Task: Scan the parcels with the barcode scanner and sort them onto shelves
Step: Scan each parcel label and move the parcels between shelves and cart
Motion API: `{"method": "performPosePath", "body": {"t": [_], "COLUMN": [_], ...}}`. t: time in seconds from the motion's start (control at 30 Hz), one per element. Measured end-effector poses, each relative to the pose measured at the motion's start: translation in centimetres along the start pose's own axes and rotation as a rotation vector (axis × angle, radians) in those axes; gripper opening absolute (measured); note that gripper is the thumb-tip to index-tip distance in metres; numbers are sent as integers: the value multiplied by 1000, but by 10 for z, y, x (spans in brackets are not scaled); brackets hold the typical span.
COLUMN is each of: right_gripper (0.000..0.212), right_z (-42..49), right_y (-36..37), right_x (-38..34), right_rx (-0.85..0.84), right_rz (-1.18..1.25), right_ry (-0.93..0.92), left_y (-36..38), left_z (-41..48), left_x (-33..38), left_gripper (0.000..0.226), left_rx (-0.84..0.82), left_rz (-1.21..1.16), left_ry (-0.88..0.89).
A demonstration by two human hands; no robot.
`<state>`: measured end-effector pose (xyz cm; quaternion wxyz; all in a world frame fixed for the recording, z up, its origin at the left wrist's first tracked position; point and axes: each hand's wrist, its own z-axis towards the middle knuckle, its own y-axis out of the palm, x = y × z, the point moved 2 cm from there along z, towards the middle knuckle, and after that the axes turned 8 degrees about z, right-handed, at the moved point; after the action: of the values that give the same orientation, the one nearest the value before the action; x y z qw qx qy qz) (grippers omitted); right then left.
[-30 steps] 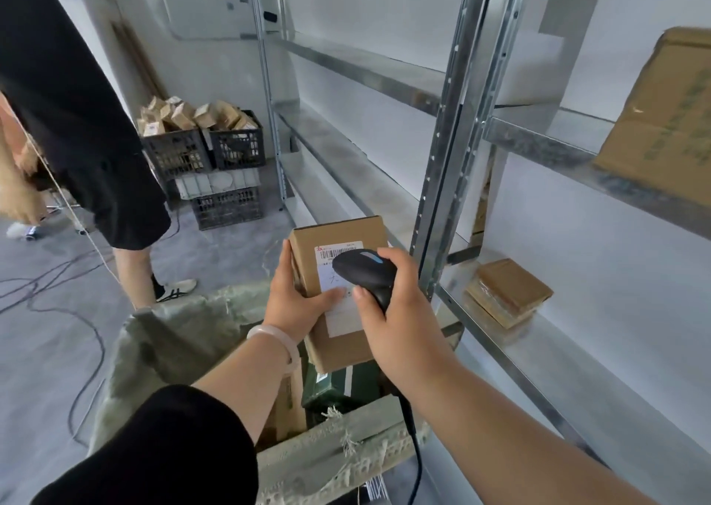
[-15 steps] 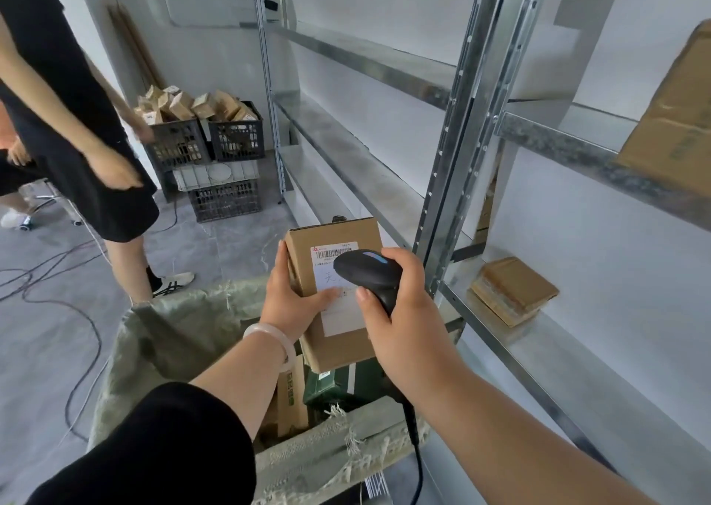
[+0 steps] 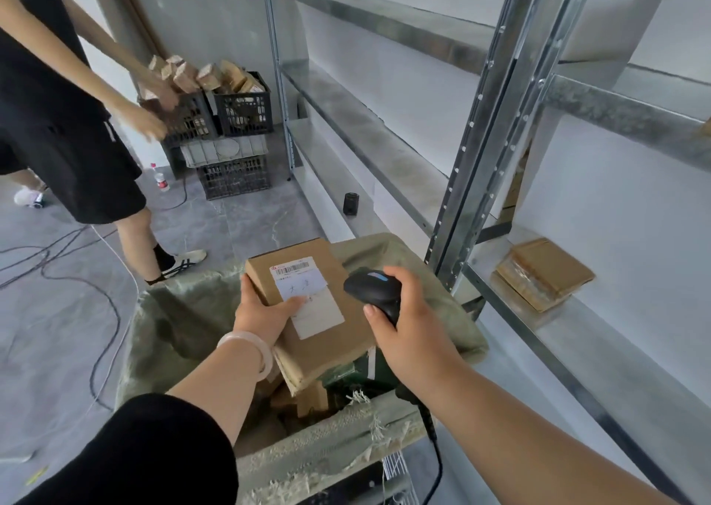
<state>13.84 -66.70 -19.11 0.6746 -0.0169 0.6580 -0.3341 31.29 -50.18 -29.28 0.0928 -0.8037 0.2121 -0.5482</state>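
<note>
Parcel (image 3: 335, 345) gripped in L hand (image 3: 263, 314), thumb on label (image 3: 319, 314), over open sack (image 3: 181, 319). Barcode scanner (image 3: 371, 289) clasped in R hand (image 3: 409, 331), just beside parcel. Best practice: aim head at barcode, keep thumb off stripes, hold steady.

Parcel: brown cardboard box (image 3: 327, 345), lower centre of the frame, tilted, its white barcode label facing up; my left hand (image 3: 261, 312) grips its left edge, thumb on the label.
Scanner: black corded barcode scanner (image 3: 371, 291), just right of the box, gripped in my right hand (image 3: 408, 323), head turned toward the label.
Shelved parcel: flat brown packet (image 3: 542, 273), lying on the low metal shelf (image 3: 615, 354), right of the frame.
</note>
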Motion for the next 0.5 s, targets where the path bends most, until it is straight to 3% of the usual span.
{"method": "performPosePath", "body": {"t": [0.17, 0.3, 0.5], "right_gripper": [47, 47, 48], "right_z": [10, 19, 26], "right_y": [27, 48, 75], "right_x": [9, 13, 16], "right_rx": [-41, -63, -123], "right_rz": [47, 45, 20], "right_ry": [40, 82, 106], "left_y": [-31, -51, -56], "left_z": [14, 22, 30], "left_x": [-24, -43, -67], "left_gripper": [101, 117, 116], "left_rx": [31, 12, -37], "left_rz": [-22, 140, 295], "left_ry": [-123, -163, -199]}}
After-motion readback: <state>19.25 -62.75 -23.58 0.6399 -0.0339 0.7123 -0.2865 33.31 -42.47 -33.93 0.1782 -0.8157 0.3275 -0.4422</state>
